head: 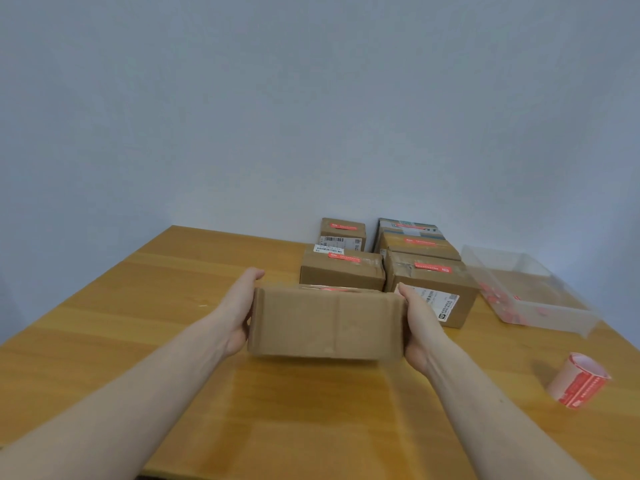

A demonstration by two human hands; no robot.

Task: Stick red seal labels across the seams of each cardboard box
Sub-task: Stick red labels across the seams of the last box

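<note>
i see both hands clamped on one cardboard box (327, 323), one at each short end, holding it above the wooden table (138, 306) with its long side facing me. my left hand (239, 308) presses flat against the left end, palm on the cardboard, fingers stretched up along the edge with the tips reaching past the top corner; they look nearly straight, though the far fingers are hidden behind the box. my right hand (417, 322) mirrors it on the right end, palm against the side, fingers running up to the top corner. the hands are well apart, the whole box between them. the box is slightly blurred; a strip of red label (332, 289) shows along its top rear edge. behind it stand the other boxes in two rows toward the wall: a middle left box (341, 273), a far left box (343, 233), a near right box (433, 292) just beside my right fingertips, and two more stacked behind that (419, 242), each with a red seal on top. to the right sits a clear plastic tray (540, 313) with red scraps in it, and nearer me the roll of red labels (580, 381) lies on its side on the table, apart from both hands.
</note>
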